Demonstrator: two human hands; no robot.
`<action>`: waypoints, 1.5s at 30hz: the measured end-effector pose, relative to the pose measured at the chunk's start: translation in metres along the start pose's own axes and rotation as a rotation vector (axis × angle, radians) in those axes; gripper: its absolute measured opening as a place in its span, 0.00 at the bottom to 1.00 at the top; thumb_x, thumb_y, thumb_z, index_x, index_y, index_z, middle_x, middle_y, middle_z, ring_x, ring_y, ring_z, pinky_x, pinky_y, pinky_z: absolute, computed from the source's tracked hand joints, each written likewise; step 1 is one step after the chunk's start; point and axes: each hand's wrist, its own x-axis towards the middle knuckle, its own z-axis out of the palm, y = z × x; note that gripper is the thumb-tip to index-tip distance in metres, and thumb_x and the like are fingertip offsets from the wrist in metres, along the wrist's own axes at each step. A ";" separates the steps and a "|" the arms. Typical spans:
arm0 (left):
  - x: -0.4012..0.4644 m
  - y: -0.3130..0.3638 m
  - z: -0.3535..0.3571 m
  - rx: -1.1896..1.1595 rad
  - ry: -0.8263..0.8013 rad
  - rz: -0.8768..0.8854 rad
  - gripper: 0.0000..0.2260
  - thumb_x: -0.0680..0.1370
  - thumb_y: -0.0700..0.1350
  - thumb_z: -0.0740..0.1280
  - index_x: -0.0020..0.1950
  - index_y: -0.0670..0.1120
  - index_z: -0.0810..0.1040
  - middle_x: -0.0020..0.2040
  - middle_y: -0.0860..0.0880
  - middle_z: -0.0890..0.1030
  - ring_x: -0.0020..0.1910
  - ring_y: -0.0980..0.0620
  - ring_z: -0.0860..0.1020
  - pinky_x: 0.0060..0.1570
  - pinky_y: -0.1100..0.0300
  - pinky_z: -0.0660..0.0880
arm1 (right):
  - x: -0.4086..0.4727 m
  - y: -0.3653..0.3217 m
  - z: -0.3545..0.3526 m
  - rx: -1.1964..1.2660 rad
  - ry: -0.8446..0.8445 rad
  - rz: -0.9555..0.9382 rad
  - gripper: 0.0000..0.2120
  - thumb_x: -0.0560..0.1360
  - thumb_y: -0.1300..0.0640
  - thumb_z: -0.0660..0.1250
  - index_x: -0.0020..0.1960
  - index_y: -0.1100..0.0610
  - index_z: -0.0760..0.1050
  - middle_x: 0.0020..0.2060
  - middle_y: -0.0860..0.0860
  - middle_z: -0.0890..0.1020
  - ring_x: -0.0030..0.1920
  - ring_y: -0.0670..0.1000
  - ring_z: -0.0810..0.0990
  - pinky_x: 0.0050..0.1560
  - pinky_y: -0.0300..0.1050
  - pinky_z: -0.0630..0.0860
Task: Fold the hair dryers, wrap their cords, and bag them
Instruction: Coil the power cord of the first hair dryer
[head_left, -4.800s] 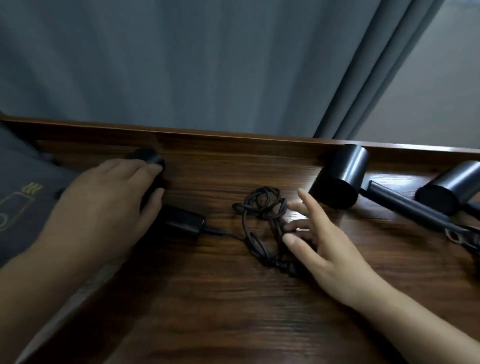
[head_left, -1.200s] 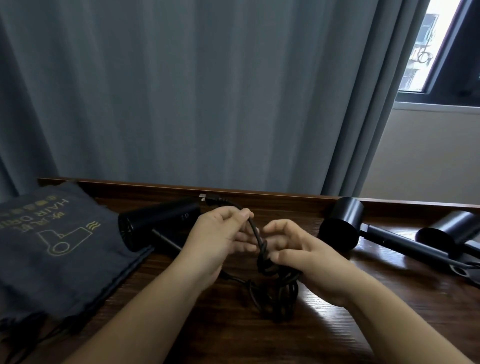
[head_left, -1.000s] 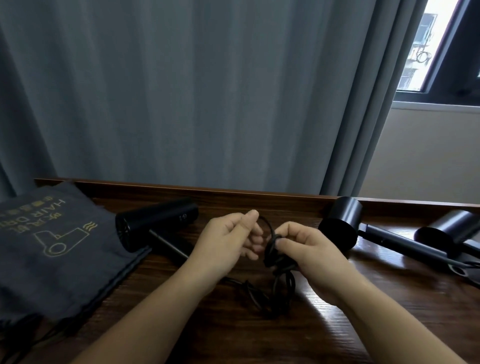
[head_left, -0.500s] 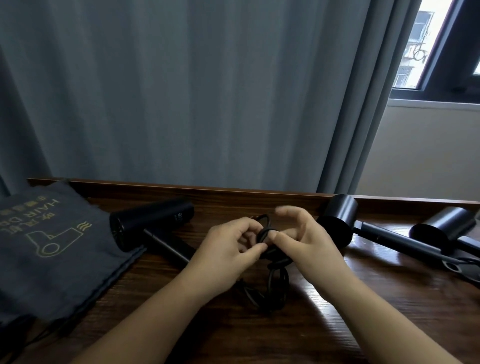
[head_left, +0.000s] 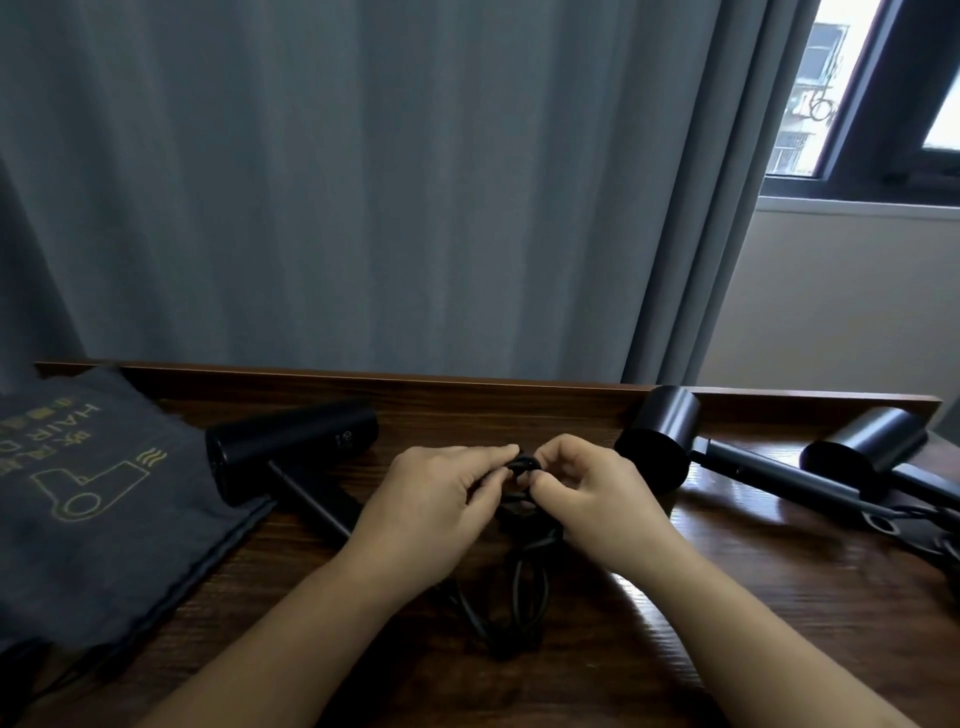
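A black hair dryer (head_left: 291, 441) lies on the wooden table (head_left: 675, 639), its handle pointing toward me. Its black cord (head_left: 524, 587) is bundled in loops at the table's middle. My left hand (head_left: 436, 509) and my right hand (head_left: 592, 499) meet over the top of the bundle, and both pinch the cord where it wraps round the loops. The plug is hidden. A dark grey drawstring bag (head_left: 88, 499) with a gold dryer print lies flat at the left.
Two more black hair dryers (head_left: 660, 441) (head_left: 862, 447) lie at the right with handles stretched out and cords trailing off the right edge. A raised wooden ledge (head_left: 467, 384) runs along the table's back, with a grey curtain (head_left: 363, 182) behind it.
Both hands lifted the cord bundle off the table and wound the loose end round it. Since half a second ago my right fingers have curled back down onto the wrap.
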 end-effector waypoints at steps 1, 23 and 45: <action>0.000 0.000 0.000 0.010 -0.001 -0.010 0.15 0.80 0.47 0.68 0.67 0.55 0.79 0.54 0.60 0.84 0.51 0.65 0.80 0.51 0.62 0.80 | 0.000 0.001 0.001 0.008 0.007 -0.004 0.05 0.76 0.57 0.71 0.45 0.48 0.79 0.38 0.43 0.86 0.37 0.41 0.84 0.34 0.33 0.76; 0.001 -0.001 -0.004 -0.233 -0.064 -0.199 0.08 0.80 0.44 0.65 0.47 0.59 0.73 0.45 0.56 0.85 0.35 0.56 0.82 0.41 0.46 0.82 | 0.006 0.009 0.003 0.434 -0.049 0.128 0.08 0.80 0.56 0.64 0.47 0.55 0.81 0.41 0.54 0.83 0.44 0.54 0.82 0.45 0.50 0.79; -0.001 -0.001 -0.003 -0.116 -0.057 0.014 0.15 0.80 0.50 0.68 0.67 0.59 0.79 0.48 0.63 0.83 0.49 0.65 0.81 0.50 0.64 0.78 | 0.004 0.014 -0.004 0.059 0.029 -0.123 0.26 0.67 0.34 0.69 0.62 0.42 0.79 0.57 0.40 0.81 0.59 0.38 0.79 0.56 0.33 0.76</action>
